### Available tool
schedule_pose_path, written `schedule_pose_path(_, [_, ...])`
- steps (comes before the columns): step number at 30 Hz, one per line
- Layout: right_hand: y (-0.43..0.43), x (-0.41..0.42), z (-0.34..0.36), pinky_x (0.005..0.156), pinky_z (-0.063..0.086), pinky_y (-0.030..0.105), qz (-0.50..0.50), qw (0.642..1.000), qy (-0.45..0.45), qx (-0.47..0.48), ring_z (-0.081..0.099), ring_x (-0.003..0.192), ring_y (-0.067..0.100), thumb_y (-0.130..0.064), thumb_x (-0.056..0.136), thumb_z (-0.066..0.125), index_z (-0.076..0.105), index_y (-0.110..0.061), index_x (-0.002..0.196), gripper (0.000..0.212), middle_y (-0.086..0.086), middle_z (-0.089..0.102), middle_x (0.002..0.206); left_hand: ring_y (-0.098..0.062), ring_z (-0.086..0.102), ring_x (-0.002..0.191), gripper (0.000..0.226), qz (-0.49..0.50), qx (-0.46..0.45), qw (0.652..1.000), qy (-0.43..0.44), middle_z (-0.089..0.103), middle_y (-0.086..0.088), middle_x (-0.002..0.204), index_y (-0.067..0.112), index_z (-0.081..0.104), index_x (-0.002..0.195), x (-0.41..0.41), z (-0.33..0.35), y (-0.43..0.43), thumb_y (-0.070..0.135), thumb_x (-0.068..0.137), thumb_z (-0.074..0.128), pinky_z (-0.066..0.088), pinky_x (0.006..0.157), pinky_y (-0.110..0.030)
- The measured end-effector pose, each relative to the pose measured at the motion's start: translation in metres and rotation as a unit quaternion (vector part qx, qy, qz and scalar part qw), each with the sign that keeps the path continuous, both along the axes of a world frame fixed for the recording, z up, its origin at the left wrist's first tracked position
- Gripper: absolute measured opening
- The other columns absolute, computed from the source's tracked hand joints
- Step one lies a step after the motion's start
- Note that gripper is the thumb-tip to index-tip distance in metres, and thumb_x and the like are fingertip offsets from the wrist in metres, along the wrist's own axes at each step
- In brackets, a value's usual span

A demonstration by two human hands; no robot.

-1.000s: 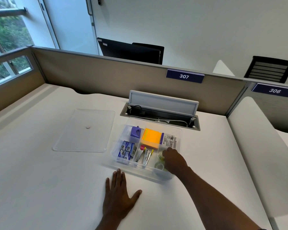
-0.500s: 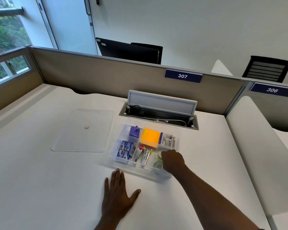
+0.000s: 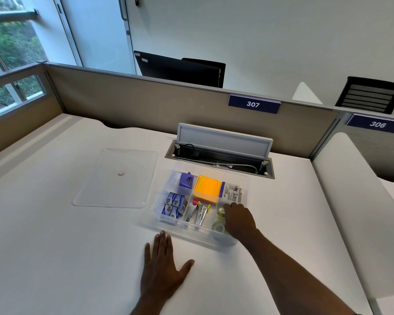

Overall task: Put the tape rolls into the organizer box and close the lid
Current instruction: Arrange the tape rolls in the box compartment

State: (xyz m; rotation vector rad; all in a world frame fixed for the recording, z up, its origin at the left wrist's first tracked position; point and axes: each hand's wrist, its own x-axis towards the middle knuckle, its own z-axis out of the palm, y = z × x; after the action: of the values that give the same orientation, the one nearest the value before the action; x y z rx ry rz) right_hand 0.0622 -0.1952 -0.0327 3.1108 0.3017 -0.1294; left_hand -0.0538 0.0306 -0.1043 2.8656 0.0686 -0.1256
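While left hand lies flat, fingers spread, right hand (grip unclear) reaches into organizer box beside 2 tape rolls; lid off.

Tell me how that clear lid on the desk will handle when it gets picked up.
The clear lid looks thin and flat, so it is probably light and may flex. Lying flush on the desk, its edge may be hard to catch. The smooth plastic could be slippery.
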Motion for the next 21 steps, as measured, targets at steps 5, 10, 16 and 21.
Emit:
schedule_pose_path(5, [0.0038,0.002,-0.0041,0.091,0.047,0.042,0.001,1.0,0.013,-0.024,0.056,0.107,0.03,-0.023,0.091,0.053,0.055,-0.01,0.117,0.029,0.014,0.059,0.119,-0.023,-0.001,0.149,0.111,-0.002,0.008,1.0,0.001,0.004,-0.008,0.161,0.013,0.007,0.15,-0.0004,-0.0017,-0.0012,0.09,0.07,0.006,0.0,0.121,-0.048])
schedule_pose_path(10, [0.0056,0.0046,-0.006,0.091,0.047,0.042,-0.002,0.999,0.013,-0.032,0.055,0.108,0.031,-0.023,0.09,0.056,0.06,-0.013,0.114,0.027,0.013,0.057,0.12,-0.023,-0.004,0.149,0.111,0.003,0.008,1.0,0.007,0.002,-0.006,0.162,0.014,0.005,0.15,0.0004,-0.0032,0.0001,0.09,0.069,0.006,-0.002,0.121,-0.048])
schedule_pose_path(16, [0.007,0.0041,-0.0089,0.091,0.046,0.042,-0.006,0.998,0.012,-0.058,0.052,0.11,0.032,-0.023,0.092,0.053,0.063,-0.011,0.114,0.027,0.015,0.054,0.123,-0.023,-0.003,0.149,0.111,0.004,0.003,1.0,0.007,0.002,-0.006,0.162,0.014,0.005,0.15,-0.0002,-0.0028,-0.0003,0.09,0.069,0.006,-0.002,0.121,-0.048])
schedule_pose_path(21, [0.0089,0.005,-0.0079,0.095,0.047,0.043,-0.015,0.998,0.012,-0.056,0.051,0.114,0.033,-0.023,0.093,0.052,0.061,-0.014,0.12,0.03,0.018,0.049,0.131,-0.023,-0.003,0.149,0.111,0.002,0.002,1.0,0.001,0.003,-0.007,0.161,0.013,0.007,0.15,-0.0006,-0.0025,0.0,0.09,0.07,0.008,-0.002,0.12,-0.048])
